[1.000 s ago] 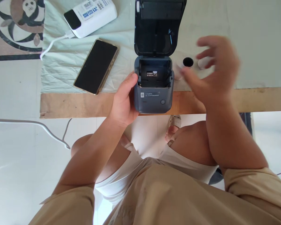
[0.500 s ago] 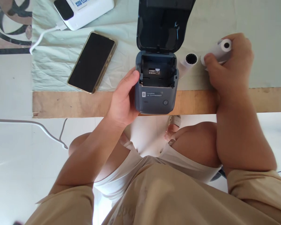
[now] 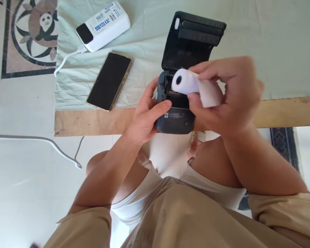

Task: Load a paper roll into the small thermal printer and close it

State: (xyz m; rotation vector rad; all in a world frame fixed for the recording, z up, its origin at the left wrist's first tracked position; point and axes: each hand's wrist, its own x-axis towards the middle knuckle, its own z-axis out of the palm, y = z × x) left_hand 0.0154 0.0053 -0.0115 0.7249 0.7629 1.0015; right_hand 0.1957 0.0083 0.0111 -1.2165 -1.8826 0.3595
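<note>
Over green cloth [image 3: 281,51] above pale flooring [image 3: 23,175], left fingers [image 3: 158,110] grip a printer [image 3: 174,122], right fingers [image 3: 218,69] a white roll [image 3: 191,82].

We see the R hand [image 3: 231,94] a bit blurred, & it hides the far end of the paper roll [image 3: 192,82]. The roll blocks our view of pt. of the open bay [image 3: 179,101] of the printer [image 3: 175,124]; the txt [image 3: 175,115] on its front is too small & fuzzy to read. Some L hand [image 3: 146,119] fingertips are out of sight behind the printer. We can't make out the fine print on the power bank [image 3: 105,29]. The cloth [image 3: 274,41] runs off the top & R edges, the white tube [image 3: 20,137] off the L edge, the shirt [image 3: 170,220] off the btm.
</note>
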